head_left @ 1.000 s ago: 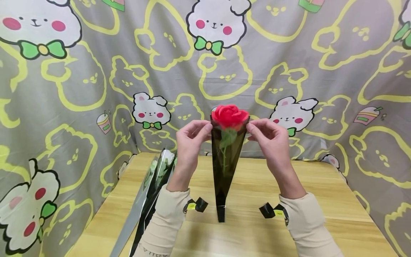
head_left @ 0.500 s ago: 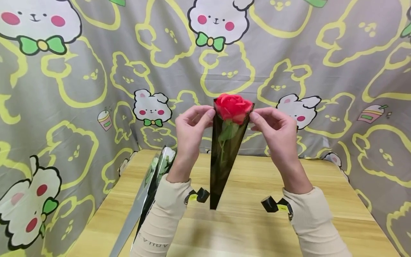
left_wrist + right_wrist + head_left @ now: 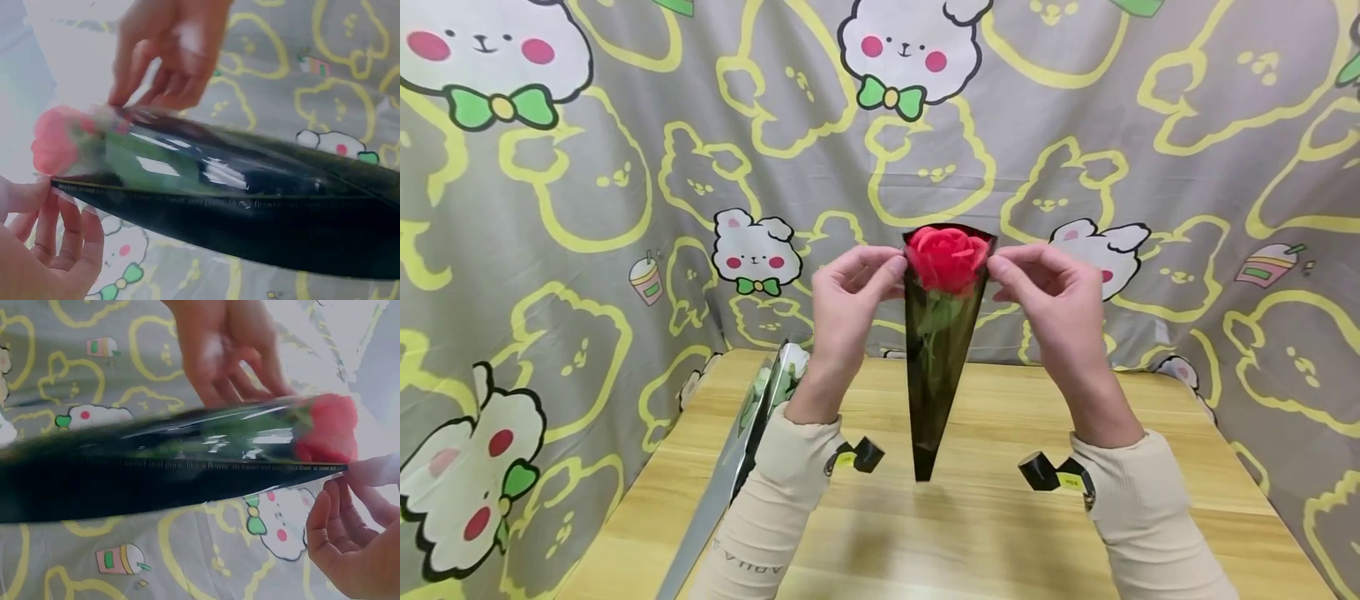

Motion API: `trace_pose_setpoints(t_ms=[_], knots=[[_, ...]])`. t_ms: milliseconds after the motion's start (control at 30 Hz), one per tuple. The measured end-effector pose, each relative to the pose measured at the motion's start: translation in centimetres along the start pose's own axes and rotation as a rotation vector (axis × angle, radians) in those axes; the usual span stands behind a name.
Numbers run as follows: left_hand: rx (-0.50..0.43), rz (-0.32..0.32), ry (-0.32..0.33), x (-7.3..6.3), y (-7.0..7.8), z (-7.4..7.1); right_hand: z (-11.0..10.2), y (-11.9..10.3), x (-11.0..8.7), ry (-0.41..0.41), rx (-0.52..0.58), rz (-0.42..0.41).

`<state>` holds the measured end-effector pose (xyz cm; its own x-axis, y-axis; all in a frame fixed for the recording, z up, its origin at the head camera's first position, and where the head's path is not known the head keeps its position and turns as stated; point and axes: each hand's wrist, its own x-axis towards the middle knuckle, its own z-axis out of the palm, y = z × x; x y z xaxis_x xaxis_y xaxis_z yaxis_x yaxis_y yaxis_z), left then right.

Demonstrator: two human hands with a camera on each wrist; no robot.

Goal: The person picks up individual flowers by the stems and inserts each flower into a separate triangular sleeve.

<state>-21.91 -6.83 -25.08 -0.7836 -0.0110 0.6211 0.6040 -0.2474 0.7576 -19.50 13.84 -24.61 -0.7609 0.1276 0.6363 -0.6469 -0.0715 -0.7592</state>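
A red rose (image 3: 947, 260) with green leaves sits inside a dark see-through flower sleeve (image 3: 934, 392), which narrows to a point above the table. My left hand (image 3: 848, 312) pinches the sleeve's upper left corner between thumb and forefinger. At the opposite upper corner, my right hand (image 3: 1063, 312) pinches the rim the same way. The bloom fills the opening, with the back rim just behind its petals. In the left wrist view, the sleeve (image 3: 287, 237) shows a line of small print along its edge. The right wrist view shows the rose (image 3: 331, 428) at the sleeve's wide end.
Wrapped white flowers (image 3: 788, 367) lie on the left of the wooden table (image 3: 1015, 550), partly behind my left forearm. A long grey sleeve (image 3: 700, 521) lies beside them. Patterned cloth (image 3: 820, 192) hangs around the table's back and sides.
Both hands have raised the sleeve slightly. Its lower tip swung left, then back right. The rose now sits deeper, its petals level with the back rim. Both hands keep their pinch.
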Motion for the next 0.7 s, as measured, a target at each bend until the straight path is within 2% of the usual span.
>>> trace_pose_setpoints(t_ms=[67, 200, 433, 700], knots=[[-0.004, -0.005, 0.009, 0.1, 0.1, -0.1, -0.1, -0.1, 0.0, 0.008, 0.003, 0.002], [0.004, -0.016, -0.021, 0.3, 0.4, -0.2, 0.0, -0.3, 0.2, -0.010, -0.006, -0.003], [-0.035, -0.054, -0.021, 0.5, 0.9, -0.2, -0.1, -0.9, 0.4, -0.007, 0.011, -0.036], [-0.014, -0.048, -0.063, 0.4, 1.1, 0.8, 0.2, -1.1, 0.4, -0.047, -0.030, -0.037]])
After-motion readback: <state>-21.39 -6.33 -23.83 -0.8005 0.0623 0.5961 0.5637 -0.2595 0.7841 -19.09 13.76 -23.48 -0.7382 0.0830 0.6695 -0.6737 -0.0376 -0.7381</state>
